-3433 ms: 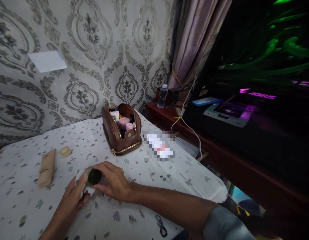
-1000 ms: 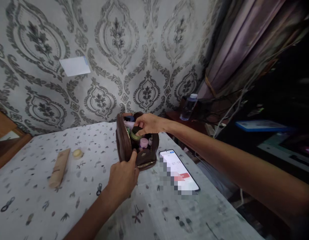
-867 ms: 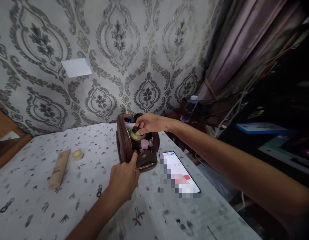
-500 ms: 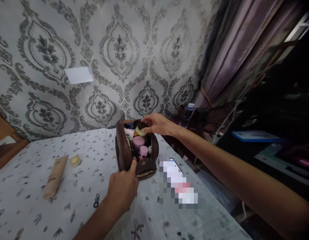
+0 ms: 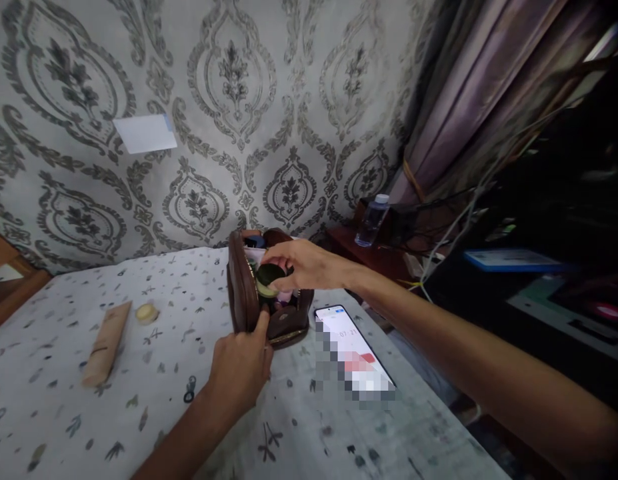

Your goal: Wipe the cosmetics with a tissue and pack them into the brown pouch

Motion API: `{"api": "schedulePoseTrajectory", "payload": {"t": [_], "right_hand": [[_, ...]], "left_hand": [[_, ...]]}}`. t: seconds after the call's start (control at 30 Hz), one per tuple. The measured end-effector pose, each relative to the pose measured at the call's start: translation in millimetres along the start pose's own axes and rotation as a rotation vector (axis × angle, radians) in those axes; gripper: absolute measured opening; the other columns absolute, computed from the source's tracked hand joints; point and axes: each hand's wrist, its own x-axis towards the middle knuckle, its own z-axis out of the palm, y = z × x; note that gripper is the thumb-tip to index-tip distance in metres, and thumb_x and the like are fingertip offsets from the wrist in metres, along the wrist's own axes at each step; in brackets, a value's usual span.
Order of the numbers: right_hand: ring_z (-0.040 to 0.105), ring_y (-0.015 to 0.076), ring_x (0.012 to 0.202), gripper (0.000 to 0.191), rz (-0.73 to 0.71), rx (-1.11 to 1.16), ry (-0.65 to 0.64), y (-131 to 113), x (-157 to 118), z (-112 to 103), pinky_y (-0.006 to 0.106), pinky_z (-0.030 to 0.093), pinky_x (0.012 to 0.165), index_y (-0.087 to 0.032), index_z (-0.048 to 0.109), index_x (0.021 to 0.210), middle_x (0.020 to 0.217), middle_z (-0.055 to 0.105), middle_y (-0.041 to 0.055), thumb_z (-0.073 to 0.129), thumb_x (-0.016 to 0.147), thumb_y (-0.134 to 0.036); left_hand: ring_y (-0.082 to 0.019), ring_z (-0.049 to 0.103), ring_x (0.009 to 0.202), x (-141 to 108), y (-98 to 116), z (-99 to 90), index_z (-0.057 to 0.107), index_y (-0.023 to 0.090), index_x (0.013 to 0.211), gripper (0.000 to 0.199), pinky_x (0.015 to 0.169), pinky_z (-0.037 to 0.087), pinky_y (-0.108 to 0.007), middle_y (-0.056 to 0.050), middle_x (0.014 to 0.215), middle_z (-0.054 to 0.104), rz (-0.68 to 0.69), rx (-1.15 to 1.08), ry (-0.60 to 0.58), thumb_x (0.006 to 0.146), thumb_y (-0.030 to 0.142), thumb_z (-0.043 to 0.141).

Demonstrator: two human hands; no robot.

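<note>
A brown zip bag (image 5: 243,293) stands open on the patterned sheet, with cosmetics inside. My right hand (image 5: 301,265) reaches into its top and grips a round green jar (image 5: 269,275) between thumb and fingers. At the bag's front edge is my left hand (image 5: 243,357), its index finger hooked over the rim and the other fingers curled. To the left lie a beige tube (image 5: 106,345) and a small cream-coloured round pot (image 5: 147,313).
A lit phone (image 5: 356,347) lies right of the bag. Behind it a clear bottle (image 5: 373,223) stands on a dark red surface near cables. The patterned wall, with a white card (image 5: 146,134), rises behind the bag.
My right hand has moved left and down over the bag's opening with the green jar. My left hand stays at the bag's front rim. The view has shifted slightly.
</note>
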Motion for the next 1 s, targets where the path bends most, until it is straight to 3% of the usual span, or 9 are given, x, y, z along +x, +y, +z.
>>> {"api": "schedulePoseTrajectory", "payload": {"t": [0.17,0.37,0.47,0.67,0.87,1.0], "right_hand": [[0.054,0.0137,0.07,0.036,-0.002,-0.117,-0.023,-14,-1,1,0.023,0.036,0.064,-0.014,0.071,0.107,0.083,0.061,0.0,0.074,0.072,-0.022],[0.056,0.0141,0.073,0.039,-0.035,-0.037,0.015,-6,-3,6,0.023,0.037,0.066,-0.016,0.07,0.112,0.092,0.066,0.0024,0.075,0.074,-0.024],[0.056,0.014,0.071,0.039,-0.033,0.028,0.025,0,-4,7,0.023,0.037,0.065,-0.016,0.069,0.112,0.084,0.067,0.001,0.075,0.074,-0.024],[0.054,0.0134,0.065,0.035,0.009,0.152,-0.035,8,-5,9,0.024,0.037,0.063,-0.017,0.068,0.11,0.067,0.061,-0.0047,0.071,0.076,-0.025],[0.058,0.0176,0.081,0.04,-0.026,0.05,-0.053,7,-5,18,0.026,0.038,0.07,-0.015,0.066,0.115,0.09,0.065,0.0033,0.075,0.077,-0.025],[0.059,0.0198,0.083,0.037,-0.019,-0.012,-0.093,3,-5,16,0.027,0.038,0.07,-0.016,0.067,0.115,0.089,0.065,0.0048,0.074,0.081,-0.028]], "left_hand": [[-0.027,0.074,0.081,0,1,-3.5,0.035,0.018,0.15,0.055,0.07,0.052,-0.033,-0.01,0.085,0.076,-0.011,-0.002,-0.021,0.096,0.023,0.043],[-0.028,0.075,0.082,-4,2,-10.3,0.033,0.02,0.151,0.054,0.072,0.053,-0.036,-0.009,0.089,0.077,-0.016,0.04,-0.052,0.098,0.024,0.04],[-0.025,0.075,0.079,-9,-5,-8.4,0.029,0.024,0.153,0.057,0.066,0.052,-0.031,-0.006,0.087,0.076,0.014,0.076,-0.011,0.098,0.023,0.04],[-0.022,0.072,0.072,-12,-24,6.3,0.044,0.024,0.145,0.053,0.054,0.046,-0.027,-0.003,0.084,0.073,0.09,0.23,0.144,0.093,0.019,0.045],[-0.018,0.069,0.06,-6,-32,20.2,0.053,0.023,0.127,0.038,0.047,0.039,-0.023,0.0,0.074,0.07,0.243,0.176,0.467,0.092,0.016,0.043],[-0.017,0.067,0.055,-3,-31,20.5,0.047,0.021,0.124,0.033,0.045,0.038,-0.025,0.003,0.068,0.067,0.324,0.138,0.574,0.094,0.014,0.038]]}}
